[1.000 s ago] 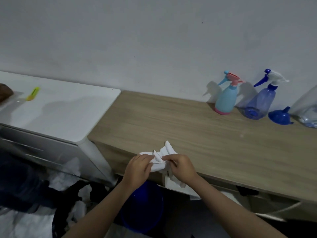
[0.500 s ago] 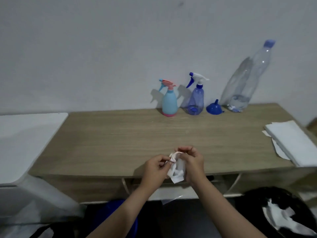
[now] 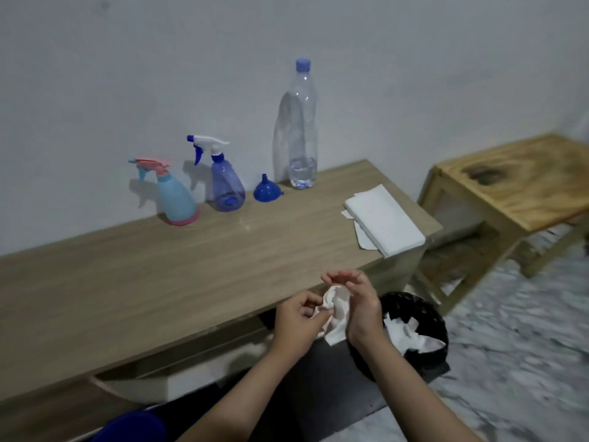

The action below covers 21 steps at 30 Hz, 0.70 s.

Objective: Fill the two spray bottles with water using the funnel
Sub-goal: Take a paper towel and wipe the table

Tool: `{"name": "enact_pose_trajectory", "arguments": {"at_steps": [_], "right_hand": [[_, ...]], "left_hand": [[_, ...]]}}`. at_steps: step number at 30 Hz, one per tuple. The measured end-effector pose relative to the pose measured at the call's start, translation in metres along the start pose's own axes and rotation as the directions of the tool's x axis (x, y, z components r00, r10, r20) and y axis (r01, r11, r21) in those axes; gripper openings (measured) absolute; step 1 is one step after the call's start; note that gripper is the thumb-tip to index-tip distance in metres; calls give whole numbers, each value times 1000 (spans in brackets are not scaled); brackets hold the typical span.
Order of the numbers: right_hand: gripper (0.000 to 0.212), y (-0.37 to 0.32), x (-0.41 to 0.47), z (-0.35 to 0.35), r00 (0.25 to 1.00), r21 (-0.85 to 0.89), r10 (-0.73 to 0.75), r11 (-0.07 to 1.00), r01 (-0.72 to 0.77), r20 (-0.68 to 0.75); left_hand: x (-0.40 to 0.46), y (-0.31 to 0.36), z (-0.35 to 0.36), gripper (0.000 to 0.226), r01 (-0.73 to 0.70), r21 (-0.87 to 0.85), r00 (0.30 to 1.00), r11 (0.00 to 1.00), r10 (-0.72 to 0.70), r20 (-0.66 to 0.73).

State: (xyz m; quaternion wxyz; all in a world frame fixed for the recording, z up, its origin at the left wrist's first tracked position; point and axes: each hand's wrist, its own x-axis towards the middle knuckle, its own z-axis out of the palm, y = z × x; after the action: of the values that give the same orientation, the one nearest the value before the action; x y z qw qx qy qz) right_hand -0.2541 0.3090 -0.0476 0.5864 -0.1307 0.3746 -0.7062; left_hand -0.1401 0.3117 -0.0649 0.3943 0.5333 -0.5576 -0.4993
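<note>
While both hands crumple one white tissue (image 3: 334, 309) at the table's (image 3: 159, 275) front edge, left hand (image 3: 298, 320) pinching it, right hand (image 3: 360, 309) cupped against it with fingertips loose, two spray bottles stand by the wall: one light blue (image 3: 175, 199), one clear blue (image 3: 224, 183). One blue funnel (image 3: 267, 190) sits upside down between the latter and one water bottle (image 3: 301, 129).

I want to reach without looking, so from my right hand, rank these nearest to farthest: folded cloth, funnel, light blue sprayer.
From the right hand:
1. Folded cloth, ahead and slightly right, at the table's end.
2. Funnel, ahead left, by the wall.
3. Light blue sprayer, farthest left along the wall.
</note>
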Motion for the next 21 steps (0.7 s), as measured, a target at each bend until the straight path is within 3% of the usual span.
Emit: {"name": "enact_pose_trajectory", "arguments": {"at_steps": [2,5,11,16,21], "right_hand": [[21,-19,5,-28,999,-144,-43,989,41,-14],[29,-44,8,-71,990,-516,-139,849,115,-7],[19,-74,9,-146,973,-811,-226,559,174,53],[24,-88,16,-189,983,-785,-181,615,79,-42],[28,-88,24,-226,980,-735,-71,672,-90,-186]], "left_hand": [[4,-1,27,22,-18,34,1000,999,17,11],[9,-4,64,19,-27,62,999,998,26,20],[11,1,133,13,2,0,998,1000,-2,69],[11,-4,177,17,12,5,981,1000,-13,193],[25,-34,213,25,27,224,935,974,-103,340]]}}
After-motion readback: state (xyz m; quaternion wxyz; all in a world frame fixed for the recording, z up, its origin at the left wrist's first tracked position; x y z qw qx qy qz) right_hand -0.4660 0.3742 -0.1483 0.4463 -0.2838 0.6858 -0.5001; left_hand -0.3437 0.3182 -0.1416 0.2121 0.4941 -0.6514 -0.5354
